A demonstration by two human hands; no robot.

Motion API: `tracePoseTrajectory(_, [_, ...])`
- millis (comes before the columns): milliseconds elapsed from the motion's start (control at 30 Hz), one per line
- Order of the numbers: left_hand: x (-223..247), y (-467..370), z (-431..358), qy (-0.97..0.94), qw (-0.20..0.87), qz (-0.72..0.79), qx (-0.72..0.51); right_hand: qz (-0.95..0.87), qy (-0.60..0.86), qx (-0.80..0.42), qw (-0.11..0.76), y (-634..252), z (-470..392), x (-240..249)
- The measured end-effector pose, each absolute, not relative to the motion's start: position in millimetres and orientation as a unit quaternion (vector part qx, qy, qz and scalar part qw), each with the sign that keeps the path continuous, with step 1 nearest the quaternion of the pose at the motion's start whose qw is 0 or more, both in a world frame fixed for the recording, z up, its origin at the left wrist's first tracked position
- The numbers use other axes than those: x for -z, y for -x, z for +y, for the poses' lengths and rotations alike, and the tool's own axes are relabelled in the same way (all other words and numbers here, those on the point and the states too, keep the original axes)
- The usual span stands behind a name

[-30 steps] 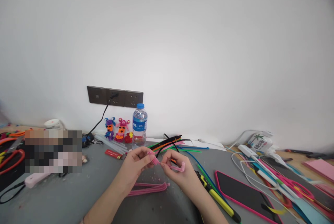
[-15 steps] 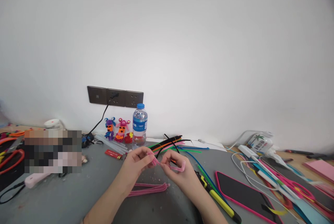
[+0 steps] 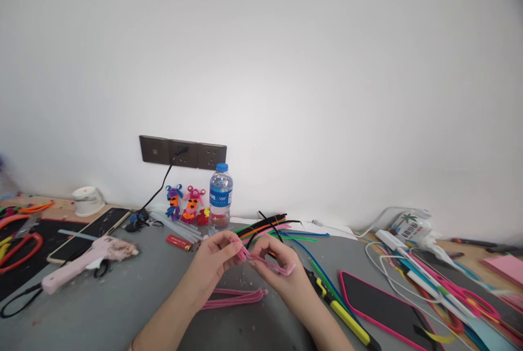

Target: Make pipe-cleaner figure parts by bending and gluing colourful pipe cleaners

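Between both hands runs a pink pipe cleaner (image 3: 278,268). My left hand (image 3: 215,261) pinches its coiled or bundled end with thumb and forefinger. My right hand (image 3: 274,271) grips the same pipe cleaner a little to the right, and its bent tail sticks out past the fingers. Below the hands, a folded bundle of pink pipe cleaners (image 3: 237,299) lies on the grey mat (image 3: 229,334). Behind my right hand is a pile of black, orange, green and blue pipe cleaners (image 3: 267,224).
At left lie a pink glue gun (image 3: 84,264), a phone (image 3: 92,234) and orange-handled scissors (image 3: 30,253). A water bottle (image 3: 220,198) stands by two small pipe-cleaner figures (image 3: 191,206). To the right are a yellow-black cutter (image 3: 347,321), a pink-cased phone (image 3: 384,310) and white cables (image 3: 384,264).
My right-hand fingers have shifted slightly on the pink pipe cleaner, and its bent tail now hangs lower. The left hand keeps its pinch. The view has moved slightly.
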State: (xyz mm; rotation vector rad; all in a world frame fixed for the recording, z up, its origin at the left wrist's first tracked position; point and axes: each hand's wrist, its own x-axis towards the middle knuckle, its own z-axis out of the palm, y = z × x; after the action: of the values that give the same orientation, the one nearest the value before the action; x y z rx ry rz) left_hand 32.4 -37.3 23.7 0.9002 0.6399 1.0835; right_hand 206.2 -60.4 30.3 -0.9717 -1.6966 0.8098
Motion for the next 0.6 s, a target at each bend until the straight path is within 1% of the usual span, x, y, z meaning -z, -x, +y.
tracePoseTrajectory(267, [-26.8,-32.5,-38.9,-0.408,0.725,0.274,-0.482,-0.713,0.387,-0.309,0.497,-205.9,-61.0,-32.0])
tracePoseTrajectory(600, [-26.7,-33.4,-39.5,-0.408,0.735,0.27,-0.47,-0.722,0.368,-0.331,0.484,-207.5,-63.5,-34.6])
